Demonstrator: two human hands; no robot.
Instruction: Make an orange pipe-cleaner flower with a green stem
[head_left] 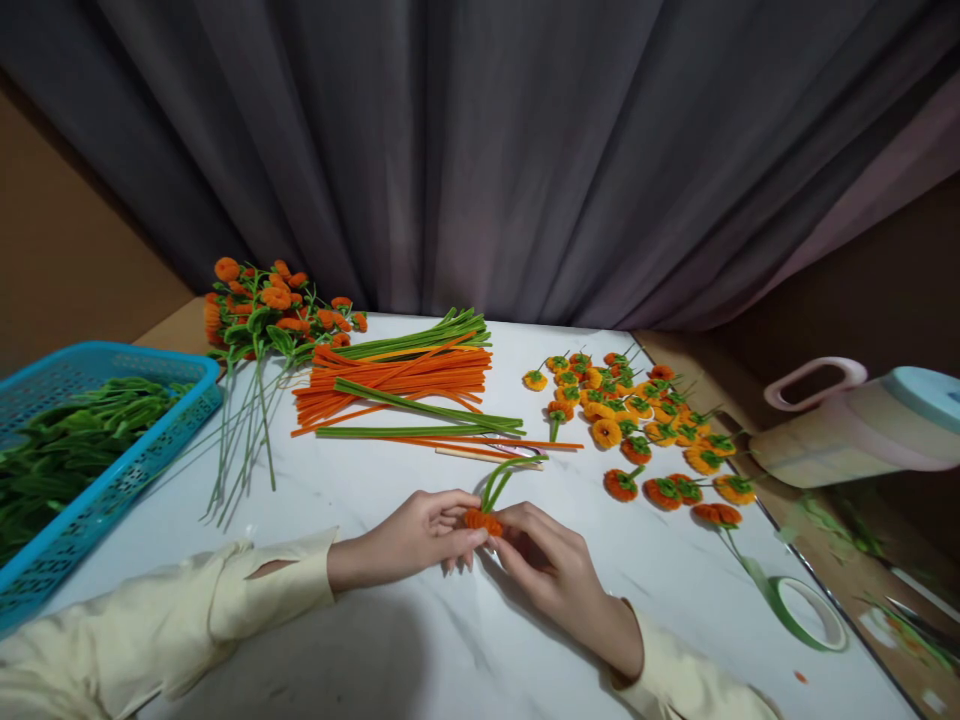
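Note:
Between both hands, just above the white tabletop, is a small orange pipe-cleaner flower (484, 521) with green pipe-cleaner ends sticking up from it. My left hand (431, 540) pinches its left side between thumb and fingers. From the right, the fingertips of my right hand (551, 565) close on the flower's other edge. Beyond the hands lie loose green pipe cleaners (420, 432) and a thick bundle of orange pipe cleaners (397, 378). To the right are several finished-looking orange and yellow flower heads (606, 432) with green undersides.
A blue basket (214, 375) of green pipe-cleaner leaves (67, 450) stands at left. Stemmed orange flowers (276, 297) lie at the back left. Green tape (810, 612) rests at right, near a cup with a pink handle (862, 430). A grey curtain (487, 150) hangs behind.

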